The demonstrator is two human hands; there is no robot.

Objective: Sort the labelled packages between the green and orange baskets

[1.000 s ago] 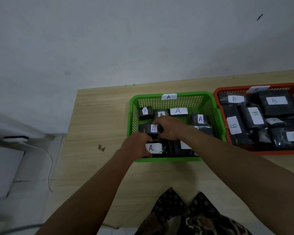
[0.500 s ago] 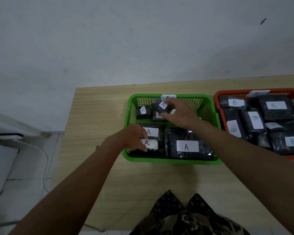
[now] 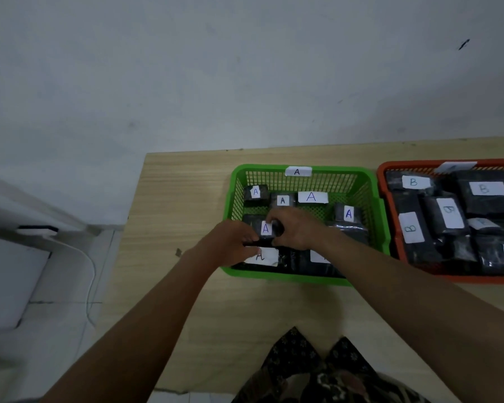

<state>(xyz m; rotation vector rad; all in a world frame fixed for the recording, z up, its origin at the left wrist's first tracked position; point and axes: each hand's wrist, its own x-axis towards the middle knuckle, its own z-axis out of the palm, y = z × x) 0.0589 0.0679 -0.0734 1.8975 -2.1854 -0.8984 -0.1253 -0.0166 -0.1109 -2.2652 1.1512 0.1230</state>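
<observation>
— Since half a second ago, what changed?

— Your right hand (image 3: 296, 228) has come back from the far wall of the green basket (image 3: 373, 196), where it held a small package up near the rim tag. Now it sits low in the basket's near-left part, meeting your left hand (image 3: 230, 242). That hand has barely shifted.

— What are your hands doing now?

— Both close on one dark package (image 3: 266, 232) with a white "A" label facing up. Your right thumb and fingers curl over its right end; your left fingers pinch its left edge. How firmly, you cannot tell from this view.

— Where is that package?

— Inside the green basket, toward 9 o'clock of its floor, resting over another A package (image 3: 264, 257) at about 7 o'clock.

— And the rest of the basket?

— Two small A packages and a loose-looking A label line the far wall from 11 to 12 o'clock. One more A package (image 3: 348, 213) stands at 2 o'clock. A larger wrapped package lies under your right wrist at 5 o'clock, its label half hidden.

— The other basket?

— At 3 o'clock of the green one, just beside it, the orange basket (image 3: 390, 228) is crowded with dark B packages (image 3: 445, 213). Both baskets stand on the wooden table (image 3: 186, 184).
</observation>
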